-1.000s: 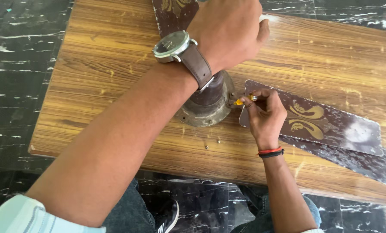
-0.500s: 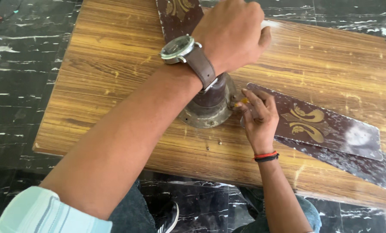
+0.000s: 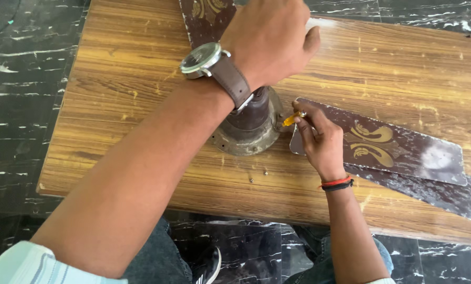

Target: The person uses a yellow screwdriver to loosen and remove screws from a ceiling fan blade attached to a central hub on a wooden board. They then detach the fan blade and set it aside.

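1. Start at your right hand (image 3: 322,142): the fingers are pinched together around a small screwdriver with a yellow handle (image 3: 293,118). Only the handle end pokes out past your fingertips, and the tip sits just beside the motor hub; whether it's seated in a screw I can't tell.
2. Your left hand (image 3: 269,37) rests over the top of the fan motor hub (image 3: 248,129), fingers curled down on its far side. They're hidden by the back of the hand, so how firmly they're closed I honestly can't tell.
3. The hub sits near the middle of the wooden table (image 3: 114,89). It looks like solid cast metal, so I'd guess heavy and stiff. Hold it from the top, like you're doing.
4. The brown blade with gold scrollwork (image 3: 383,144) lies flat to the right, touching the hub, with another blade (image 3: 430,192) under it. They look like thin sheet: light, a bit flexy, edges maybe sharp. I'd grip near the root.
5. A few tiny screws (image 3: 265,172) lie loose on the table near the hub's flange. They're slippery little things and roll easily.
6. A third blade (image 3: 206,18) runs off the far edge of the view.
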